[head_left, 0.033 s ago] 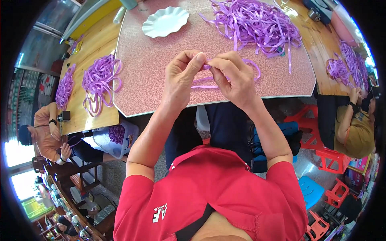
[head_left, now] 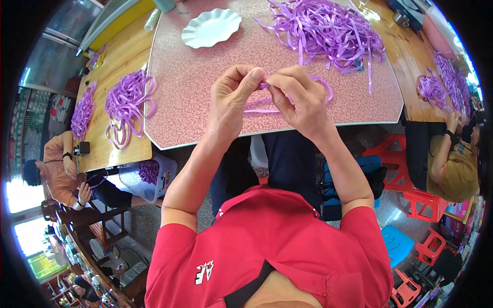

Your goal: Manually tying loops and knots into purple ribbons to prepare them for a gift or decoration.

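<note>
Purple ribbon [head_left: 263, 111] is pinched between the two hands, its gripped part at the fingertips, where the hands nearly meet above the pink speckled tabletop [head_left: 190, 97]. On the left hand [head_left: 233, 97] the thumb lies pressed toward the curled forefinger, closed on the strip; the other fingers fold behind, and their exact hold cannot be told. On the right hand [head_left: 300, 100] thumb and forefinger are likewise together, clamped on the same piece, with the remaining fingers bent beside them. Loose lengths of it run below the pinch, nearer the body, and a loop curves out just right of the right-hand knuckles. Beyond the fingers and to their left sits a white plate [head_left: 211, 28] with a wavy rim; beyond them to the right spreads a large tangled ribbon heap [head_left: 328, 31]. Well left of the fingers, a looped bundle [head_left: 128, 97] rests on a yellowish wooden table [head_left: 97, 156] and hangs past its edge, and nearer the body on that side is a plastic tub [head_left: 167, 177] holding more purple strips. Farther left sits a person in an orange shirt [head_left: 54, 154]; far to the right, another in a mustard-brown top [head_left: 452, 167] reaches toward a smaller bunch [head_left: 432, 91].
</note>
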Demonstrator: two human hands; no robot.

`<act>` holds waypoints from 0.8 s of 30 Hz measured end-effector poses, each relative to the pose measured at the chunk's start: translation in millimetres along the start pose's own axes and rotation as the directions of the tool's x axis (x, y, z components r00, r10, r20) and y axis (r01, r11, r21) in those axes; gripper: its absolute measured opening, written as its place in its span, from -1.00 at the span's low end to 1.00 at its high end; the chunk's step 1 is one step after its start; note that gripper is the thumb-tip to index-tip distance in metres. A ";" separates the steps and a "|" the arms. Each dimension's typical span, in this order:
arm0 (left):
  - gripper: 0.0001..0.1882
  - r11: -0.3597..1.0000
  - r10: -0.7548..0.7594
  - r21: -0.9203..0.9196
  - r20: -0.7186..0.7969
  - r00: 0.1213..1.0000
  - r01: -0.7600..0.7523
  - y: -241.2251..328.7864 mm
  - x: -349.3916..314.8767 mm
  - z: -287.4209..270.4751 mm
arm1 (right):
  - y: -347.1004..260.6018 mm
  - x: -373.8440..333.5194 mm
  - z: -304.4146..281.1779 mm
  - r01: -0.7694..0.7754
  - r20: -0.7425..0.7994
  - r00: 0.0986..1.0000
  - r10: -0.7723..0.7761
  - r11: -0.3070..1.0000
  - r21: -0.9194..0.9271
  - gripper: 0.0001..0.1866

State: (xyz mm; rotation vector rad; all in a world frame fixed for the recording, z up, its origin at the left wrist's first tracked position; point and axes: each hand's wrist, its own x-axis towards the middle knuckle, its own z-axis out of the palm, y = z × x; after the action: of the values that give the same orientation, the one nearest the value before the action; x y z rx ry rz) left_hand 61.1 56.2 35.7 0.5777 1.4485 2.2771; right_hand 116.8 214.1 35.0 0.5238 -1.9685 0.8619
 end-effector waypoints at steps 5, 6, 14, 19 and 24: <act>-0.83 0.985 0.034 0.169 -0.072 0.997 -0.022 5.2 -5.2 8.6 | 1.3 0.7 -6.2 -0.061 0.057 0.996 0.064 0.997 -0.053 -0.77; -0.83 0.985 0.035 0.169 -0.071 0.997 -0.022 4.7 -7.8 11.5 | 1.8 0.8 -6.3 -0.061 0.057 0.996 0.064 0.997 -0.053 -0.77; -0.88 0.897 0.270 0.362 0.004 0.963 -0.253 -7.7 -6.5 7.2 | -6.1 5.8 -5.3 -0.223 0.058 0.974 0.217 0.969 0.109 -0.86; -0.87 0.968 0.143 0.210 -0.030 0.989 -0.134 -13.4 -7.6 11.1 | -9.7 7.4 -3.6 -0.376 0.038 0.927 0.374 0.920 0.113 -0.93; -0.85 0.990 0.114 0.087 -0.040 0.993 -0.111 -21.7 -7.2 9.3 | -13.8 9.1 -3.1 -0.777 0.278 0.605 0.746 0.477 0.411 -0.87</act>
State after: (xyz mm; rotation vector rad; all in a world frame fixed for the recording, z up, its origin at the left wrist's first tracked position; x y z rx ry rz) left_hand 74.1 68.2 18.5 0.6530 1.5773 2.3374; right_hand 122.9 207.0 49.0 -0.1322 -2.0135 1.9921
